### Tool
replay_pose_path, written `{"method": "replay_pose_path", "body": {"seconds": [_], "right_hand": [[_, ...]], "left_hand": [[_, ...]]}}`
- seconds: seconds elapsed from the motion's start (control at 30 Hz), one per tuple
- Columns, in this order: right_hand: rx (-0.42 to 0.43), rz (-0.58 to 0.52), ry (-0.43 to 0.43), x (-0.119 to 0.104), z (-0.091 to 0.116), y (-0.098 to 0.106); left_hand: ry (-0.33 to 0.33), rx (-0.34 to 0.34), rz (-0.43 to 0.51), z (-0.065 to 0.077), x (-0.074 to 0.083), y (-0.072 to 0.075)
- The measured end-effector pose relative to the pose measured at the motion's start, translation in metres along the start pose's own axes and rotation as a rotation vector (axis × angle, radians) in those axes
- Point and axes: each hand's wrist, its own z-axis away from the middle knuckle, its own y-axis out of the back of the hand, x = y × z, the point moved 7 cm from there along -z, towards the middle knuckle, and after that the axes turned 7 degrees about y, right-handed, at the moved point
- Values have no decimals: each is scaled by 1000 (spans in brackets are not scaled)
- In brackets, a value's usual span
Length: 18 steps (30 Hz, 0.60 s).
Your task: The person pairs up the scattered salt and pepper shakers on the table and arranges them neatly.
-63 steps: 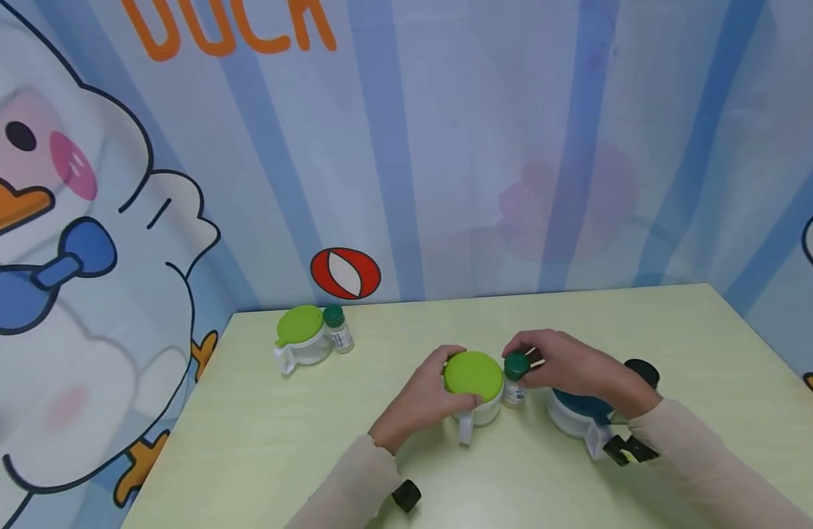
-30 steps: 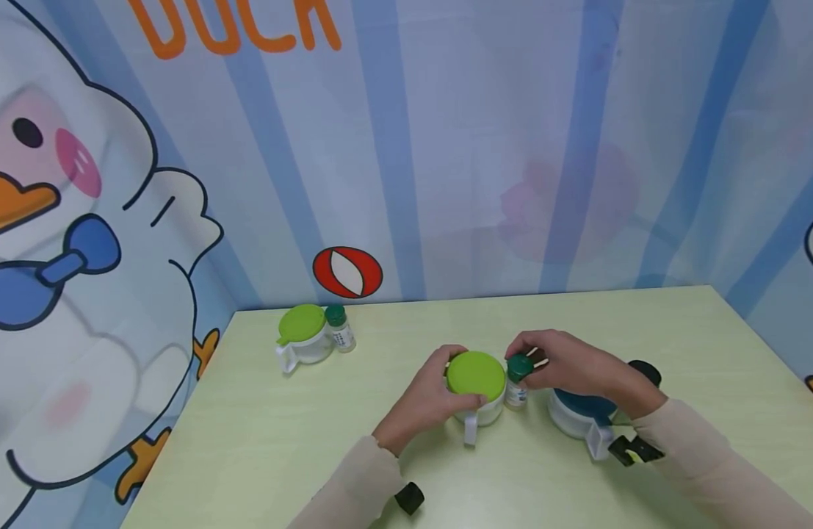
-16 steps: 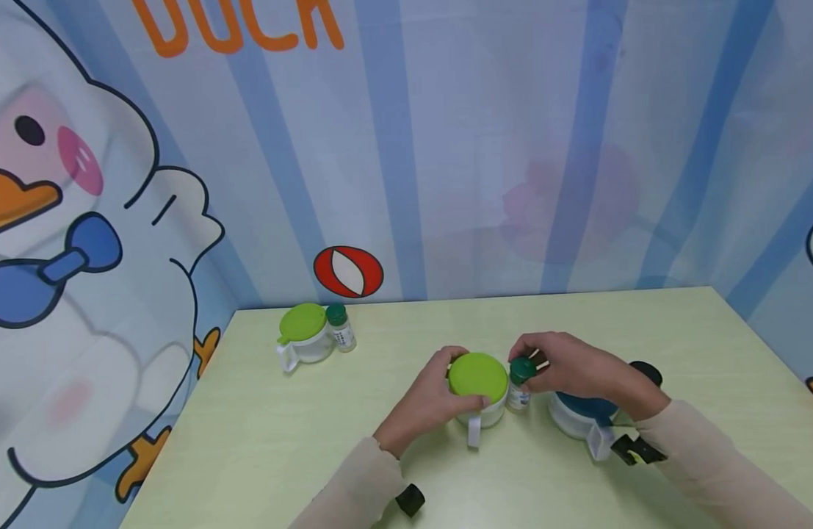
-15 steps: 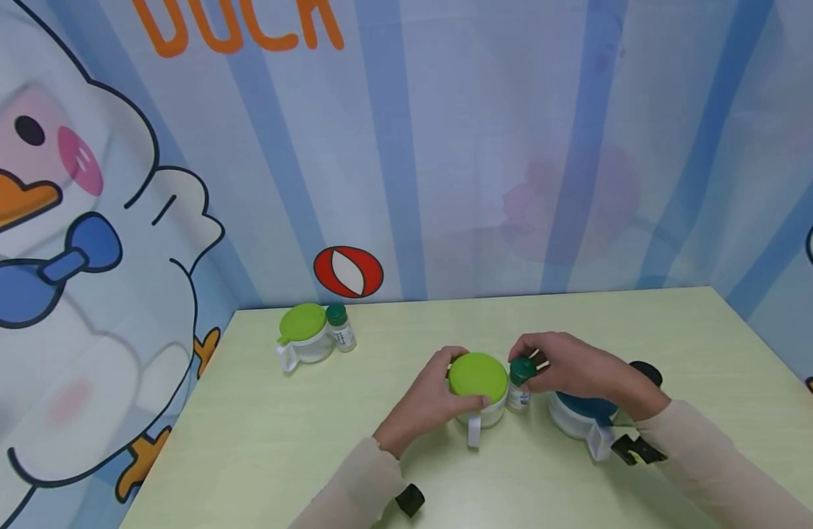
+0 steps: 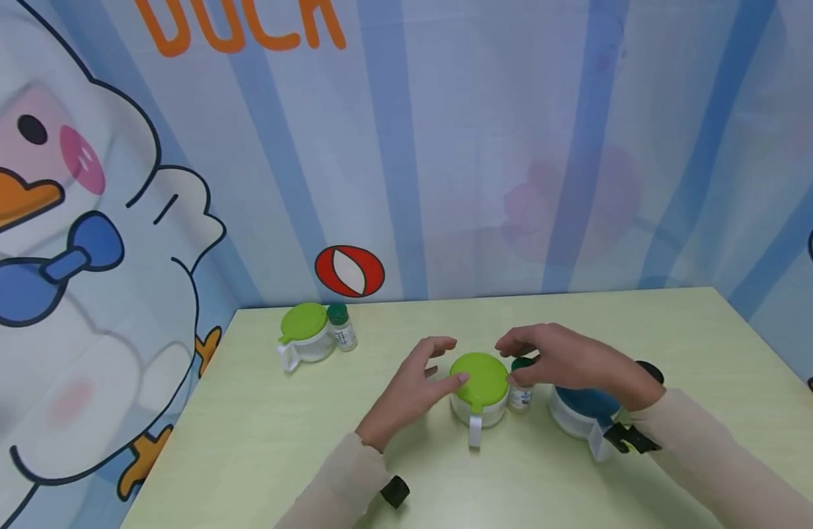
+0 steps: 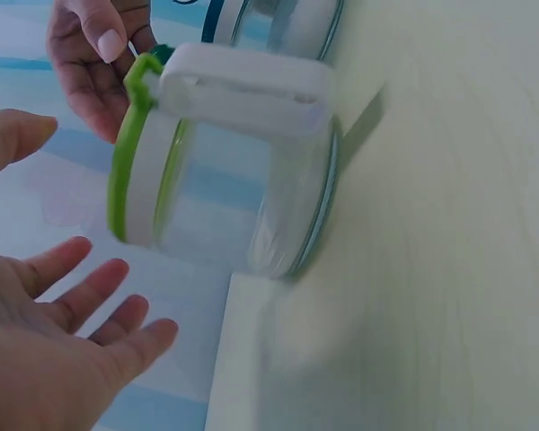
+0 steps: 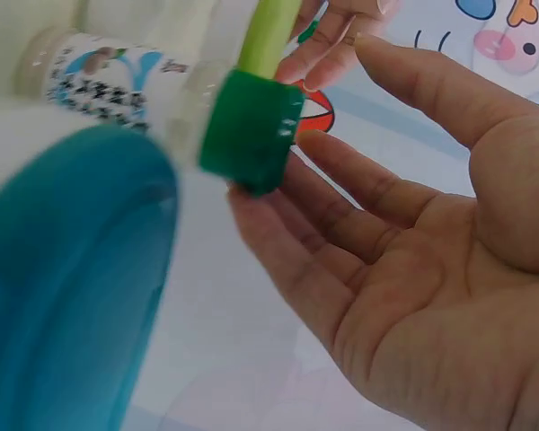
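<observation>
A clear jar (image 5: 479, 378) with a lime-green lid and white handle stands on the table. My left hand (image 5: 406, 389) is spread just left of it, holding nothing; in the head view its thumb overlaps the lid. In the left wrist view the fingers (image 6: 117, 341) lie apart from the jar's side. Right of the jar, close against it, stands a small labelled bottle (image 5: 521, 398) with a dark green cap (image 7: 251, 130). Loosely bent, my right hand (image 5: 571, 360) hovers over that bottle, fingertips right at the cap, gripping nothing.
A blue-lidded jar (image 5: 570, 422) with a white handle stands under my right wrist, a black round top (image 5: 651, 371) beyond it. At the back left are another green-lidded jar (image 5: 307, 342) and a green-capped bottle (image 5: 344, 334). A printed backdrop (image 5: 446, 147) borders the table.
Both hands have let go: the left has come off the green-lidded jar and drawn slightly left; the right has loosened from the bottle's cap and risen a little. Jar and bottle stay side by side.
</observation>
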Motion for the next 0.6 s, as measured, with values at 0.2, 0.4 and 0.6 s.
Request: {"method": "replay_pose_path", "body": {"seconds": [0.2,0.4,0.6], "right_hand": [[8,29,-4,-9,-10,5],[-28,61,-19,-11,-16,3],[-24,47,14,-18,-25,6]], "left_hand": [[-34,12,52,1,-1,20],[-42,26,60,6,-6,36],[-78,80,67,13,-8,61]]}}
